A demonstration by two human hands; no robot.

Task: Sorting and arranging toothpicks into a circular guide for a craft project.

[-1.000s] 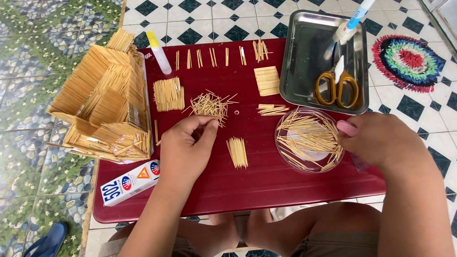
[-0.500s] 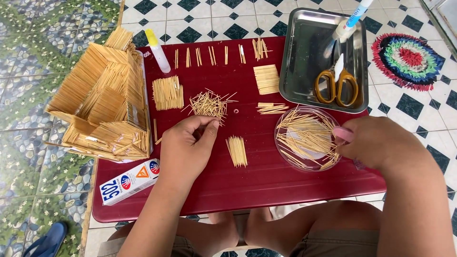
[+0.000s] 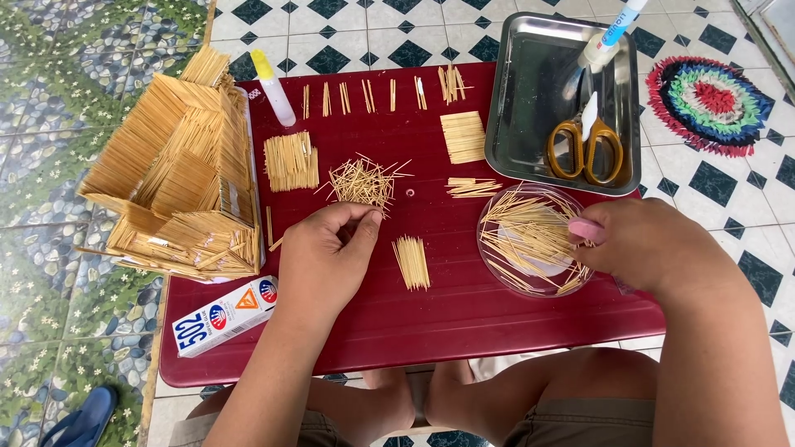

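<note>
You are curling your left hand [image 3: 327,252] beside the loose heap of toothpicks [image 3: 363,180] in the middle of the red tabletop [image 3: 447,314], fingertips drawn together as if pinching a stick or two, though what sits between them is too small to tell. Your right hand [image 3: 654,248] is reaching into the clear round dish of toothpicks [image 3: 530,240], thumb and fingers closing over its right rim; whether they are gripping any sticks there is hidden. Between your hands a small neat bundle of toothpicks [image 3: 411,262] is lying flat. Further out, a glued toothpick panel [image 3: 291,161] and a second panel [image 3: 463,136] are lying near a glue bottle [image 3: 272,88] and a row of short toothpick groups [image 3: 381,93]. The toothpick house [image 3: 178,178] is standing at the left edge, a glue box [image 3: 224,316] in front of it, and a steel tray [image 3: 530,91] with yellow-handled scissors [image 3: 586,149] is resting at the back right.

The risk, as I judge it: your right wrist is bearing on the dish rim, so it could tip and scatter sticks; your left forearm is passing close to the house, which overhangs the tabletop edge and could be nudged off
</note>
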